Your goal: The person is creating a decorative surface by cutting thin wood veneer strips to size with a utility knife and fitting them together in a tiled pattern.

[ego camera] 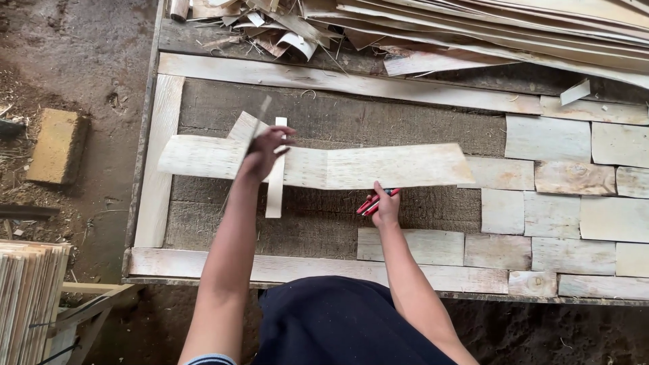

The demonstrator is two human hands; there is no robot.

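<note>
Long veneer strip held level over the bench (324,128).
Your left hand (265,154) is clamped on the strip (378,167) beside two narrow offcuts; your right hand (385,208), closed round red cutters (376,201), steadies its lower edge. Keep it flat and square to the laid pieces (551,216).

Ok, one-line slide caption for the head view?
Both hands, left hand and right hand, hold a long veneer strip over a patchwork board.
</note>
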